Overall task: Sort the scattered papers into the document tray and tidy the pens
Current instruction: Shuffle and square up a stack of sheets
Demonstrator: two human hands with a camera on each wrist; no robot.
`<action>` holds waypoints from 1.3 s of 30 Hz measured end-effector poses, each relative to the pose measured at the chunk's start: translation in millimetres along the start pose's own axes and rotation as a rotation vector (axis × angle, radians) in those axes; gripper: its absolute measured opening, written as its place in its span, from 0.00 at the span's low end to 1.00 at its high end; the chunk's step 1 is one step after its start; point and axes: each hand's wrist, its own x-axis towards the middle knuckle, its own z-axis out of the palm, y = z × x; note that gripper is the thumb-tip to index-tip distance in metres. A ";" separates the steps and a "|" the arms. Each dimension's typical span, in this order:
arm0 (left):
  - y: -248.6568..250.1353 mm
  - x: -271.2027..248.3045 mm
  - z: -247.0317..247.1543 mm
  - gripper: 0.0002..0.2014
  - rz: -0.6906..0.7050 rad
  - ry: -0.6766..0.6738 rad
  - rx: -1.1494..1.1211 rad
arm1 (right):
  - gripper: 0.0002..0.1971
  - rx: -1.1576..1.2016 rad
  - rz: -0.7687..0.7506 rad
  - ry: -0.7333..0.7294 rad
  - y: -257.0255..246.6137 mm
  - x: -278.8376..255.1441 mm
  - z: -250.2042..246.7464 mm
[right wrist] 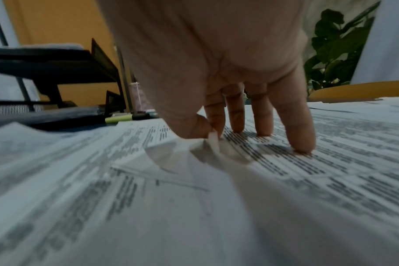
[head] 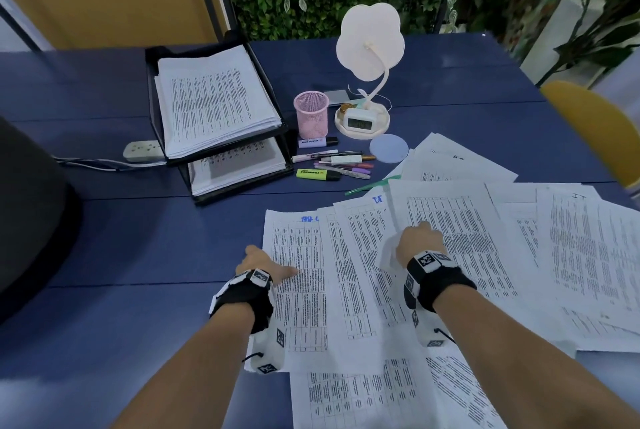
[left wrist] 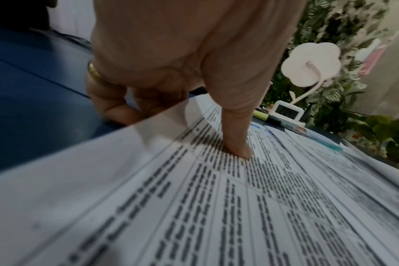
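Your right hand (right wrist: 216,72) pinches a sheet's (right wrist: 207,149) lifted corner; your left hand (left wrist: 171,63) grips the leftmost paper's (head: 298,290) edge, thumb on top.

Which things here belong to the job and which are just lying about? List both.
Job: scattered papers, document tray, pens, highlighters, pink pen cup.
Lying about: flower lamp, clock, round coaster, power strip.

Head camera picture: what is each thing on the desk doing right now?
Document tray: both tiers hold papers.
Pink pen cup: upright, looks empty.
Pens: loose beside the tray.
Scattered papers: spread, overlapping.
Left hand: thumb presses sheet.
Right hand: pinches sheet edge.
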 end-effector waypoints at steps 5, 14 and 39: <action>0.5 4.7 -7.6 0.42 0.045 -0.113 0.013 | 0.10 0.344 -0.094 -0.042 -23.3 -11.6 -3.2; -2.2 16.4 -22.6 0.15 0.151 -0.188 0.034 | 0.16 0.610 -0.062 0.029 -12.7 2.7 0.1; 10.2 0.5 13.3 0.21 0.236 0.080 -0.571 | 0.39 0.077 -0.212 -0.215 -18.1 -33.5 9.9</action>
